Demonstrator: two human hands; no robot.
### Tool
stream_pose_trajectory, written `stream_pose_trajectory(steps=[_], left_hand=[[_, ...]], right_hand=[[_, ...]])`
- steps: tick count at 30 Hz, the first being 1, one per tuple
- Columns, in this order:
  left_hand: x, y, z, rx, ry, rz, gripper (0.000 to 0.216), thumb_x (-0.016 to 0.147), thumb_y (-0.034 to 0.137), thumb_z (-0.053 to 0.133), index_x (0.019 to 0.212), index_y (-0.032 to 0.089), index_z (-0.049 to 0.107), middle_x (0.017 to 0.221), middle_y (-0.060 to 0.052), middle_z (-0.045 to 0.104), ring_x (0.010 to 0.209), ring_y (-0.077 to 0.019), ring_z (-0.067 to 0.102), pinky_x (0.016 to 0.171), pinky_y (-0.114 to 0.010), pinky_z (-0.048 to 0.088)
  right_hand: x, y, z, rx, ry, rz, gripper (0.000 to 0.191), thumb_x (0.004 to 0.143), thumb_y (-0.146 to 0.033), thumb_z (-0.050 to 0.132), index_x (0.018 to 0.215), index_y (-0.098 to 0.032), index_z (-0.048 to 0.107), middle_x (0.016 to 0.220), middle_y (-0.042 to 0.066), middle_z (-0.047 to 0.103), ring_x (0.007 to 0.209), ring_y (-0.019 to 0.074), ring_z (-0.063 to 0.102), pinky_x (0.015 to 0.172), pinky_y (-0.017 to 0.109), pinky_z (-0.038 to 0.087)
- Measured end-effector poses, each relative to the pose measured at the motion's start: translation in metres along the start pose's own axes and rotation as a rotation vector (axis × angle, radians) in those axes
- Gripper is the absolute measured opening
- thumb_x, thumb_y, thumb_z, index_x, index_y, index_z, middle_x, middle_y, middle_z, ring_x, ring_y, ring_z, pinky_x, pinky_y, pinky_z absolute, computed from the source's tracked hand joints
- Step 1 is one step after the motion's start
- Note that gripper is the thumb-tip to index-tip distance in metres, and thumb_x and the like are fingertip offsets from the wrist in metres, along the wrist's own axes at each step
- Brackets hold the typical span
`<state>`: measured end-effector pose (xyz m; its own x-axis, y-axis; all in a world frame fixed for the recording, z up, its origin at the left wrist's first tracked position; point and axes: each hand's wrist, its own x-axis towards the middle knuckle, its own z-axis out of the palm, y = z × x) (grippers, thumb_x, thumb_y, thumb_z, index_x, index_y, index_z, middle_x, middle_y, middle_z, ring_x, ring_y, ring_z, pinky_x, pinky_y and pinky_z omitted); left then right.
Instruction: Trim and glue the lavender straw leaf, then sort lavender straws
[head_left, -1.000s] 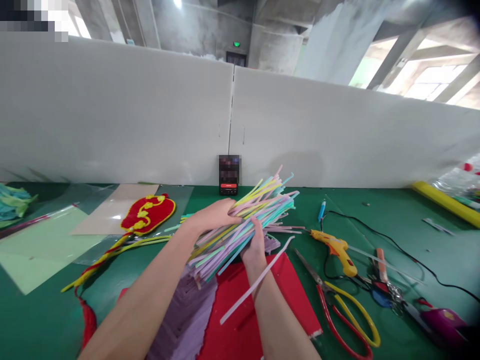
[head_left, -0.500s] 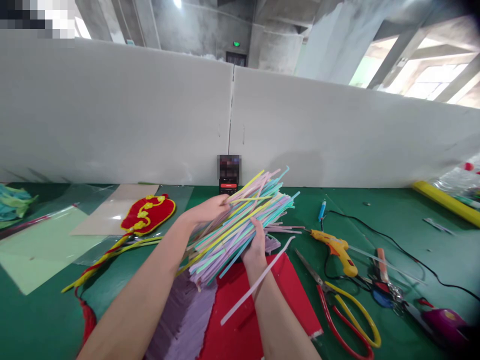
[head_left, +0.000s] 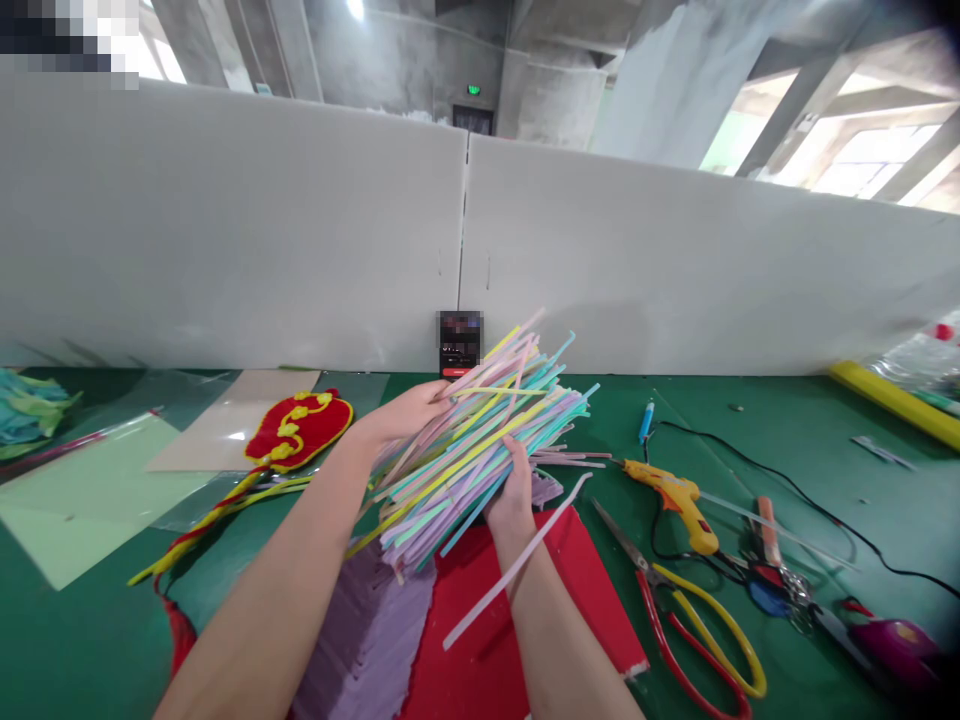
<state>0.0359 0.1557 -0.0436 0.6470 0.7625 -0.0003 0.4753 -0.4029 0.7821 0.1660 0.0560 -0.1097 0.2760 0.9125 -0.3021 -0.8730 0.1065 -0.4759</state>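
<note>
Both my hands grip a thick bundle of pastel sticks (head_left: 480,440) above the green table (head_left: 750,440). My left hand (head_left: 405,412) closes over the bundle's top left side. My right hand (head_left: 514,490) clasps it from below on the right. The sticks fan up and to the right, their lower ends pointing at me. Under the bundle lie a purple stack of sheets (head_left: 375,630) and a red sheet (head_left: 517,620). A single white stick (head_left: 517,562) rests across my right forearm.
A red and yellow ornament with a tassel (head_left: 296,428) lies at the left on clear film. Right of the hands are red-and-yellow scissors (head_left: 690,625), a yellow glue gun (head_left: 675,497) with black cable, pliers (head_left: 772,560) and a blue pen (head_left: 647,420). A phone (head_left: 458,345) leans against the white partition.
The bundle has been lifted slightly and tilted more upright, with its far ends higher. My left hand has shifted up and back along it.
</note>
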Motion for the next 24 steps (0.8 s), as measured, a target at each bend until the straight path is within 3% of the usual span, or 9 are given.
stream_pose_trajectory(steps=[8, 19, 24], left_hand=[[-0.002, 0.003, 0.001, -0.017, -0.004, -0.013, 0.04, 0.083, 0.041, 0.042, 0.11, 0.014, 0.055, 0.115, -0.008, 0.061, 0.101, -0.0222, 0.056, 0.084, -0.03, 0.043], [-0.002, 0.013, 0.008, 0.115, -0.059, -0.013, 0.039, 0.072, 0.043, 0.055, 0.1, 0.015, 0.057, 0.101, -0.006, 0.063, 0.088, -0.0229, 0.058, 0.071, -0.028, 0.043], [-0.004, 0.017, 0.006, 0.189, 0.018, -0.043, 0.029, 0.072, 0.037, 0.051, 0.089, 0.015, 0.061, 0.09, -0.005, 0.064, 0.082, -0.0223, 0.058, 0.07, -0.029, 0.042]], right_hand=[[0.0, 0.0, 0.0, 0.0, -0.007, 0.006, 0.022, 0.067, -0.029, 0.06, 0.088, -0.022, 0.063, 0.081, -0.004, 0.071, 0.082, 0.0177, 0.066, 0.084, 0.035, 0.051], [0.002, 0.002, -0.002, 0.004, -0.062, -0.019, 0.025, 0.069, -0.029, 0.06, 0.093, -0.021, 0.062, 0.086, -0.003, 0.071, 0.088, 0.0187, 0.066, 0.087, 0.036, 0.05], [0.002, 0.001, -0.003, 0.01, -0.06, 0.005, 0.027, 0.069, -0.028, 0.061, 0.094, -0.02, 0.061, 0.089, -0.002, 0.071, 0.088, 0.0185, 0.065, 0.087, 0.035, 0.05]])
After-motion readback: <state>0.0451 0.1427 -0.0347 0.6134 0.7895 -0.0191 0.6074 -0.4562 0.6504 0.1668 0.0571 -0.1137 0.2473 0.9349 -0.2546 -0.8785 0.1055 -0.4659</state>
